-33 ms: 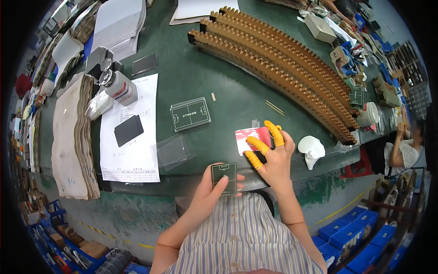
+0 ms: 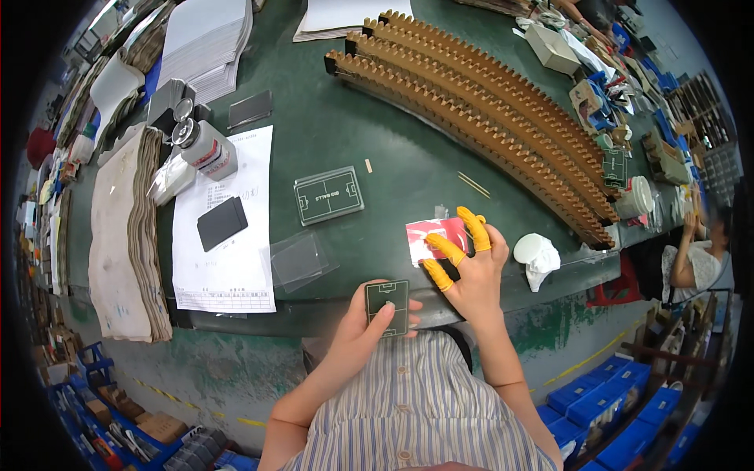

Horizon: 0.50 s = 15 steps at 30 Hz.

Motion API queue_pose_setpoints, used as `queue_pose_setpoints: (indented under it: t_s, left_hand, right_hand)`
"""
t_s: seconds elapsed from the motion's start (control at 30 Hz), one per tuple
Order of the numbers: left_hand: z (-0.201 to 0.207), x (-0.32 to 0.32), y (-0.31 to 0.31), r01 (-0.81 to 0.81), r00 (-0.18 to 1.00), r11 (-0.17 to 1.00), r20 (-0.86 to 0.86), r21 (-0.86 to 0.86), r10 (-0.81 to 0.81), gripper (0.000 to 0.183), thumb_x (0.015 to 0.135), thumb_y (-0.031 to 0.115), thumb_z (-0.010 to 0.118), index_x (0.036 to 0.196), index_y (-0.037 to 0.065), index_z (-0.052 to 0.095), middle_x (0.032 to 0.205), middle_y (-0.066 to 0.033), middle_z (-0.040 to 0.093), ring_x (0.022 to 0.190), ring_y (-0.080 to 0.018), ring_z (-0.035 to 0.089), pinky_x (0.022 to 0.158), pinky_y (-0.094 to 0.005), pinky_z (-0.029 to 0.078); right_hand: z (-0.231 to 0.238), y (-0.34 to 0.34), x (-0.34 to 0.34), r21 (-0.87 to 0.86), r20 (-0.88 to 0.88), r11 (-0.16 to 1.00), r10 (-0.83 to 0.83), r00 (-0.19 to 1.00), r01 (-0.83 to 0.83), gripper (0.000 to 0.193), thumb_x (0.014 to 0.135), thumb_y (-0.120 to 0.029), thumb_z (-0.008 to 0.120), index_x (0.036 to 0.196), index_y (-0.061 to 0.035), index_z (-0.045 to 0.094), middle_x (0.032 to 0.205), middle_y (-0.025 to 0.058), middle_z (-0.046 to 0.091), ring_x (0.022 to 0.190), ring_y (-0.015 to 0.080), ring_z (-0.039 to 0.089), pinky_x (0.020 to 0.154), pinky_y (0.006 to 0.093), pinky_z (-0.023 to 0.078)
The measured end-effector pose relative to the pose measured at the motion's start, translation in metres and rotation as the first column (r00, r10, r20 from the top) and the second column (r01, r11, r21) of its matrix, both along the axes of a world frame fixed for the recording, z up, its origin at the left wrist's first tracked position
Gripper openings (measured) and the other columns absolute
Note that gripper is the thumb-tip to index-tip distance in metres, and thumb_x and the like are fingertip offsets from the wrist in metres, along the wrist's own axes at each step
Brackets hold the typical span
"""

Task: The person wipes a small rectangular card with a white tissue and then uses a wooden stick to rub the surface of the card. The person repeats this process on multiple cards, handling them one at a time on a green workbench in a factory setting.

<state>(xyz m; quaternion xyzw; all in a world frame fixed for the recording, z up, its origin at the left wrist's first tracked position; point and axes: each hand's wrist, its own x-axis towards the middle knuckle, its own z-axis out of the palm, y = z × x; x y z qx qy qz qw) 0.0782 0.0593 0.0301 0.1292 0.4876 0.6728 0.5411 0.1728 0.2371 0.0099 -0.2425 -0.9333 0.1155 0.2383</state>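
My left hand is closed round a small dark green plate printed with white football-pitch lines, the thumb lying across its face. Yellow finger cots cover several fingertips of my right hand. Those fingers are spread over a red and white square packet on the table; whether they press on it I cannot tell. Left of the packet lies a stack of similar green plates. Clear plastic sheets are nearer to me. A white cloth wad sits right of my right hand.
Notched wooden racks curve across the far right. On the left are a metal-topped bottle, a paper sheet bearing black plates, and a stained board stack. Thin sticks lie mid-table. Another person sits at right.
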Motion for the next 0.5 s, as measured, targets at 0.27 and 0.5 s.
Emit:
queue_pose_setpoints:
  t_s: [0.27, 0.5]
  left_hand:
    - [-0.006, 0.0, -0.006, 0.069, 0.978, 0.997, -0.199, 0.043, -0.059, 0.027, 0.1, 0.013, 0.039, 0.124, -0.002, 0.041, 0.115, -0.0195, 0.061, 0.102, -0.0205, 0.062, 0.089, -0.0314, 0.05]
    - [0.01, 0.0, -0.003, -0.012, 1.0, 1.0, 0.016, 0.003, 0.012, 0.025, 0.1, 0.012, 0.039, 0.12, -0.002, 0.042, 0.111, -0.0228, 0.061, 0.096, -0.0271, 0.066, 0.083, -0.0345, 0.055]
  right_hand:
    - [0.001, 0.0, 0.0, 0.001, -0.026, 1.0, 0.002, 1.0, -0.002, 0.032, 0.073, -0.032, 0.073, 0.102, -0.0183, 0.072, 0.131, 0.0096, 0.051, 0.118, 0.032, 0.038, 0.099, 0.0428, 0.028]
    - [-0.004, 0.003, 0.003, -0.041, -0.138, 0.999, 0.011, 0.99, -0.016, 0.033, 0.074, -0.022, 0.073, 0.106, -0.0129, 0.069, 0.129, 0.0094, 0.052, 0.116, 0.032, 0.041, 0.098, 0.0422, 0.031]
